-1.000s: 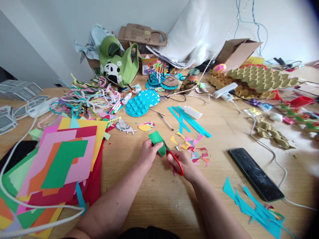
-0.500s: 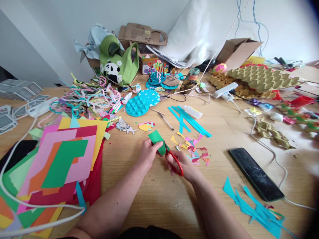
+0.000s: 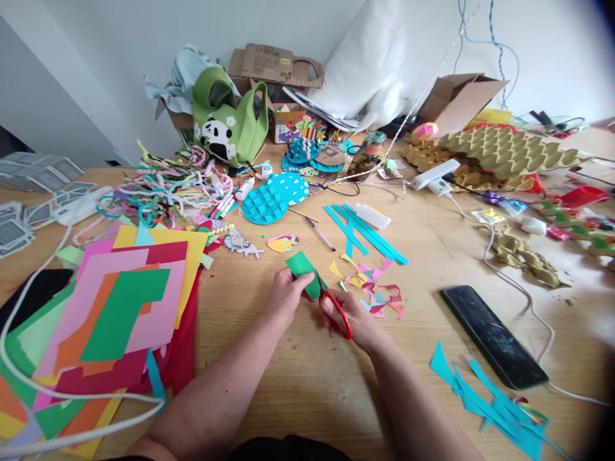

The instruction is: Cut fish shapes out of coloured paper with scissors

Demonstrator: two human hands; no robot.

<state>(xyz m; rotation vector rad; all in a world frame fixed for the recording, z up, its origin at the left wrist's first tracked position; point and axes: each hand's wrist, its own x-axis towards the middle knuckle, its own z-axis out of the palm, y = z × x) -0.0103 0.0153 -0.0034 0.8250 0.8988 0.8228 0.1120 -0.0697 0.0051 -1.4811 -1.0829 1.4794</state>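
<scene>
My left hand [image 3: 287, 295] pinches a small piece of green paper [image 3: 300, 266] between thumb and fingers, above the middle of the table. In my right hand [image 3: 358, 317] are red-handled scissors [image 3: 342, 312], with fingers closed round the handles. The blades lie at the green paper's right edge, and a narrow green sliver shows beside them. Just beyond my hands lies a fish-shaped paper cutout [image 3: 282, 243] in yellow and pink. Coloured paper scraps [image 3: 369, 282] are scattered right of the scissors. Farther back are blue paper strips [image 3: 358, 234] and a pen [image 3: 321, 234].
A stack of coloured paper [image 3: 158, 275] covers the left side, with a white cable [image 3: 86, 398] across it. To the right lie a phone [image 3: 492, 336] and blue offcuts [image 3: 500, 410]. Behind stand blue scaled discs [image 3: 265, 203], a green panda bag [image 3: 230, 128] and egg trays [image 3: 509, 150].
Hardly anything differs. A green sliver at the paper's right edge stands slightly farther out beside the scissor blades; both hands keep their places.
</scene>
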